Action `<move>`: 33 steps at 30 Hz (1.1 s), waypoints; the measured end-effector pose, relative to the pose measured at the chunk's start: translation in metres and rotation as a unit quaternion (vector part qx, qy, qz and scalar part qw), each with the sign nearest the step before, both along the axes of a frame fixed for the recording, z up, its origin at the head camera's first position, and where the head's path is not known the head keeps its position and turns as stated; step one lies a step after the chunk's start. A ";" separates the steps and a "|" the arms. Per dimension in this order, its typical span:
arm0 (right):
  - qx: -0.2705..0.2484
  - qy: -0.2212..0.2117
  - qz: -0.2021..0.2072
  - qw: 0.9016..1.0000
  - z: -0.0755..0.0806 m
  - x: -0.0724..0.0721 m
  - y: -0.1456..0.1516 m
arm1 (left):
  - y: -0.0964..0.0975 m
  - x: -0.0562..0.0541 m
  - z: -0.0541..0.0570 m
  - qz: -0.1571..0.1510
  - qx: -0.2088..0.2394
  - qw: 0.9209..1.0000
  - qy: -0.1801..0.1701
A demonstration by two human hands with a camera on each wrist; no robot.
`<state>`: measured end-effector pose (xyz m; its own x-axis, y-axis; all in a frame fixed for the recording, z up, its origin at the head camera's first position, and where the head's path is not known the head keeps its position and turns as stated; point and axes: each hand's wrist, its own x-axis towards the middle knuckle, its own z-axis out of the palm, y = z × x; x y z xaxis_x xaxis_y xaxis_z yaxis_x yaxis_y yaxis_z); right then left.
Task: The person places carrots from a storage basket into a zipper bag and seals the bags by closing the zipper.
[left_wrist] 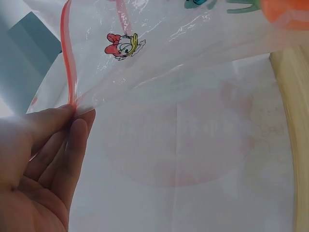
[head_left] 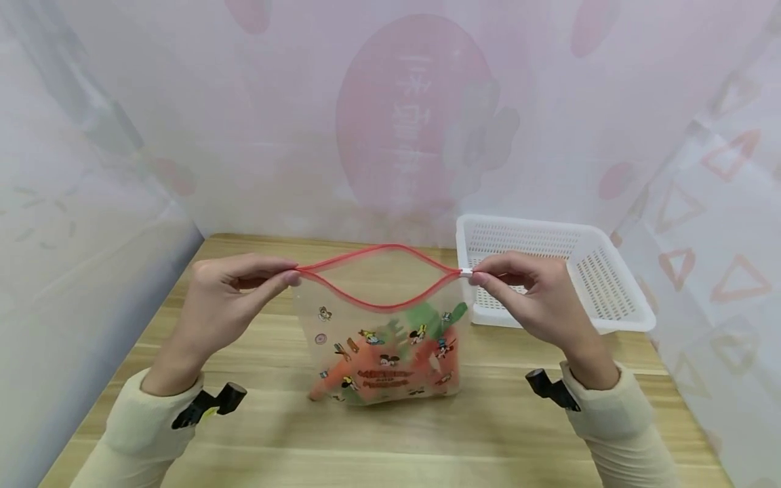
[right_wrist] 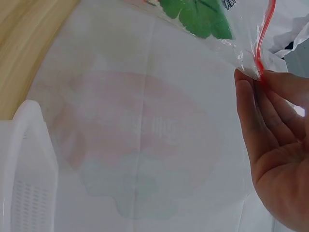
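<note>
A clear zipper bag point(head_left: 317, 318) with cartoon prints hangs upright between both hands, low over the wooden table. Its red zip edge point(head_left: 381, 308) gapes apart in the middle. At the left corner, the left hand point(head_left: 222, 301) pinches the zip strip between thumb and fingers. The right hand point(head_left: 539, 298) pinches the opposite corner, right beside a white slider point(head_left: 466, 272). Orange and green pieces lie inside the bag, partly veiled by the film. One rounded orange piece point(left_wrist: 289, 12) shows in the left wrist view, and a green leaf-shaped piece point(right_wrist: 200, 17) in the right wrist view.
A white perforated basket point(head_left: 616, 271) stands at the back right of the wooden table point(head_left: 256, 434), partly behind the right hand. Pale printed sheets point(head_left: 244, 135) wall in the back and both sides.
</note>
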<state>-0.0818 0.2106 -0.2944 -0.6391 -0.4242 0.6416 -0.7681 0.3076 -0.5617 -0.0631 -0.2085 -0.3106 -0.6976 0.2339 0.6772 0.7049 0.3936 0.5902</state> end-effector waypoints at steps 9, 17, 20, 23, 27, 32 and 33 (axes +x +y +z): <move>-0.053 -0.061 -0.016 0.997 -0.010 -0.008 0.000 | -0.004 -0.006 -0.002 0.023 0.012 1.000 -0.005; -0.071 -0.054 -0.036 0.995 -0.008 -0.008 0.001 | -0.007 -0.010 0.001 0.027 0.036 0.998 0.037; -0.075 -0.061 -0.034 0.995 -0.012 -0.010 0.000 | -0.007 -0.012 -0.002 0.024 0.030 0.999 0.019; -0.081 -0.078 -0.023 0.993 -0.019 -0.014 0.000 | -0.007 -0.016 -0.007 0.028 0.025 0.999 0.001; -0.100 -0.092 -0.007 0.991 -0.025 -0.020 -0.001 | -0.006 -0.021 -0.010 0.029 0.024 0.999 0.000; -0.095 -0.113 -0.002 0.989 -0.032 -0.037 -0.006 | -0.005 -0.027 -0.010 0.027 0.027 0.999 0.004; -0.091 -0.118 -0.002 0.989 -0.034 -0.042 -0.007 | -0.005 -0.028 -0.011 0.027 0.028 0.999 0.004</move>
